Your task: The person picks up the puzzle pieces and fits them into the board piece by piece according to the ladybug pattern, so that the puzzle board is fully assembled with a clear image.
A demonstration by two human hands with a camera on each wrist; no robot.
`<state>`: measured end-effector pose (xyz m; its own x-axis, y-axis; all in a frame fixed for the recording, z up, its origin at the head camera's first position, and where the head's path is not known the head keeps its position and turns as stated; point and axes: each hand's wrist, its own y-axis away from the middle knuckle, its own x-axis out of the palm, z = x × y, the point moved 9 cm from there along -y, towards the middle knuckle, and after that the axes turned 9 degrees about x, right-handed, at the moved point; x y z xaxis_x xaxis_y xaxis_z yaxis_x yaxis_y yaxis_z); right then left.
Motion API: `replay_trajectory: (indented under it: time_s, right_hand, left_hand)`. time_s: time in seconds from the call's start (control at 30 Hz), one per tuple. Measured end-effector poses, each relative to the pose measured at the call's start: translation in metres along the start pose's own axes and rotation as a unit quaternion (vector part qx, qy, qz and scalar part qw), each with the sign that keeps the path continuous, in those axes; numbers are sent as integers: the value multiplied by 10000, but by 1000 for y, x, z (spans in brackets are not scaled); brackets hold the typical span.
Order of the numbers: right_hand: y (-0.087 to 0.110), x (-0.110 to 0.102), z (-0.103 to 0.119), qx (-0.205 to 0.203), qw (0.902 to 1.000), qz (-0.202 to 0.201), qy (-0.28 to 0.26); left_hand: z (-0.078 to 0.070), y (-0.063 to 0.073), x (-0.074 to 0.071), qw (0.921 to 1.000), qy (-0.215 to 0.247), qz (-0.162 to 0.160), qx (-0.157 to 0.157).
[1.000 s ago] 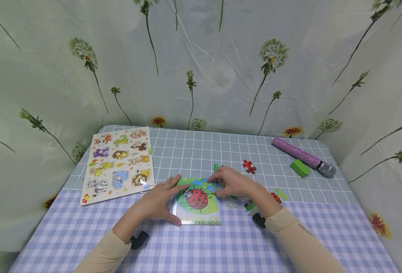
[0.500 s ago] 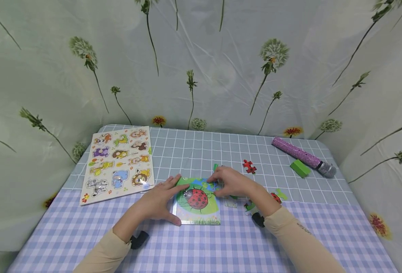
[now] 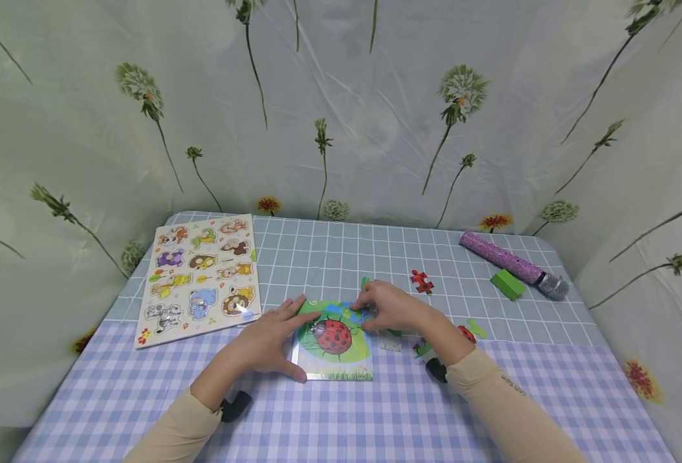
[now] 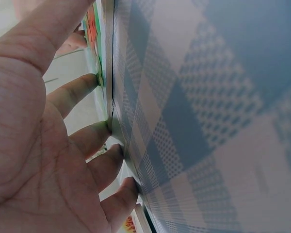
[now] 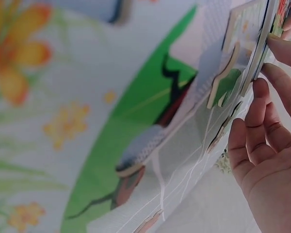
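A square ladybug picture puzzle (image 3: 332,341) lies on the checked cloth between the two hands. My left hand (image 3: 266,341) rests along its left side with fingers spread, thumb at the lower left corner and index finger over the picture. In the left wrist view, the left fingertips (image 4: 91,80) touch the board's edge. My right hand (image 3: 396,305) is at the upper right corner, with thumb and fingers bent around a blue-green puzzle piece (image 3: 367,315), largely covered. In the right wrist view, the right fingers (image 5: 281,48) meet the board's edge.
Loose puzzle pieces lie to the right: a red one (image 3: 422,281), a pale one (image 3: 390,344), a green one (image 3: 424,350) and a ladybug one (image 3: 467,334). An animal peg board (image 3: 202,270) is at left. A green block (image 3: 508,284) and purple microphone (image 3: 503,258) are at right.
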<state>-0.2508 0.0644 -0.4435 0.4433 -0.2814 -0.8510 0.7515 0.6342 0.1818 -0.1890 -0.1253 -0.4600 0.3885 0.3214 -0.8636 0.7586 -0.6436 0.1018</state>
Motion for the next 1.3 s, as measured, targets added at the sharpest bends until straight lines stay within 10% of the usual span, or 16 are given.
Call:
replay_trajectory:
  time_s: [1.3]
  right_hand:
    - [4, 0, -6, -91, 9997, -80, -215]
  left_hand:
    - [0, 1, 0, 10000, -8, -7, 42]
